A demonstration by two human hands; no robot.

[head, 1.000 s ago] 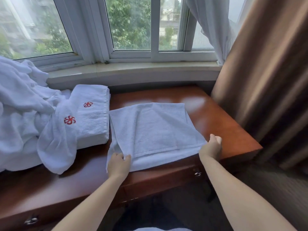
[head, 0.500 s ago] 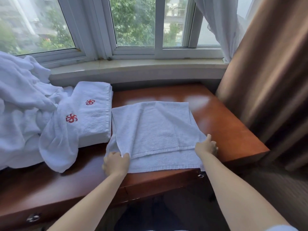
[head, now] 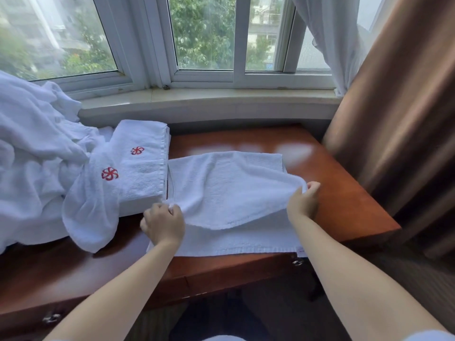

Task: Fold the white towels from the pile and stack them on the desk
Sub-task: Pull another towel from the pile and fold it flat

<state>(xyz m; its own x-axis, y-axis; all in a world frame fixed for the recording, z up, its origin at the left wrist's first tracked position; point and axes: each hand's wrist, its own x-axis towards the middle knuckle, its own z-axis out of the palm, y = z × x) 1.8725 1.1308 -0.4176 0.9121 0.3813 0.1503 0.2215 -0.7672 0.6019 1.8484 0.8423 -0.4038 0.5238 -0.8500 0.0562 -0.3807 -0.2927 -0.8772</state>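
**Towel layer pinched at both corners above the desk**

The fingers of the left hand (head: 163, 221) are curled inward, and the near left corner of the upper layer of the white towel (head: 229, 190) is pinched between thumb and fingertips. The fingers of the right hand (head: 303, 201) are likewise curled, and the near right corner of the same layer is gripped between thumb and fingers. Between the two hands the gripped edge is seen to sag in a shallow curve, raised off the layer beneath.

The lower layer of the towel is spread flat on the desk (head: 344, 205), with its hemmed near edge lying along the front edge of the desk. The far part of the towel lies on the polished wood, near the middle of the desktop.

Just beside the towel's left edge, a stack of folded towels (head: 145, 173) is set on the desk; a red pinwheel emblem is shown on its top. A loose towel (head: 92, 205) bearing the same red emblem is draped over the stack's left side and down onto the desk. Further left, the pile of unfolded white towels (head: 32, 156) is heaped against the window sill (head: 209, 99).

Behind the desk a window (head: 204, 35) is seen. A brown curtain (head: 406, 119) hangs at the right, with a sheer white curtain (head: 327, 38) beside it. Metal drawer handles are fitted below the desk's front edge.
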